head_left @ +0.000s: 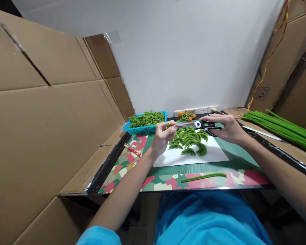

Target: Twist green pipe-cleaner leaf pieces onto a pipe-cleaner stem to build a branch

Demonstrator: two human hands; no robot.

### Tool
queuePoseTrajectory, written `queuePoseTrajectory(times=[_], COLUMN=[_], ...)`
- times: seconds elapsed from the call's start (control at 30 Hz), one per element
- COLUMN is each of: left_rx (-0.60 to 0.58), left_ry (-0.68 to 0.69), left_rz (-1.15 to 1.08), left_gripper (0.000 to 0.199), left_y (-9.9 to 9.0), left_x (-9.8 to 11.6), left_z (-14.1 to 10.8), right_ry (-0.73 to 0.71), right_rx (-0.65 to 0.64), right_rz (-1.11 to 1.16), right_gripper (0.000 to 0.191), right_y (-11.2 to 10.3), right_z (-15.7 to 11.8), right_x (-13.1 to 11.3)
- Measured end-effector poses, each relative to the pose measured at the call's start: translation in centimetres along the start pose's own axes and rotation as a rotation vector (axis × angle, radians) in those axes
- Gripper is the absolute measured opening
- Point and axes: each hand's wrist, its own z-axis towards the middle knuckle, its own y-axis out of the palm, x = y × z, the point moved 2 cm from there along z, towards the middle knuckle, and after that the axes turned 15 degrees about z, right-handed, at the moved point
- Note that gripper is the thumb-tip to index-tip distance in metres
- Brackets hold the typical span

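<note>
Curved green pieces (190, 137) lie in a loose heap on the white sheet (214, 158) in front of you. Your left hand (164, 134) pinches a short green piece (168, 125) between thumb and fingers; your right hand (226, 127) grips the black-handled scissors (206, 128), their blades reaching to your left fingertips. Whether they touch the piece, I cannot tell. Done, in my judgement: the heap on the sheet, and the similar short pieces filling the blue basket (142, 129) beyond your left hand. Left, in my judgement: the piece in your fingers, one straight green strip (204, 177) along the patterned mat's (165, 183) near edge, and the bundle of long green stems (283, 128) on your right, apparently uncut
</note>
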Motion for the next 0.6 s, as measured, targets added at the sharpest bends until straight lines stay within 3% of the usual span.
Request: queuePoseTrajectory(times=[0.6], left_rx=[0.051], left_ry=[-0.017], left_rz=[-0.006], left_gripper=[0.028], left_y=[0.1], left_x=[0.4], left_z=[-0.1], right_ry=[-0.029], right_rx=[-0.002], right_rz=[-0.104], right_gripper=[0.052], right_y=[-0.63], right_z=[0.09], right_x=[0.07])
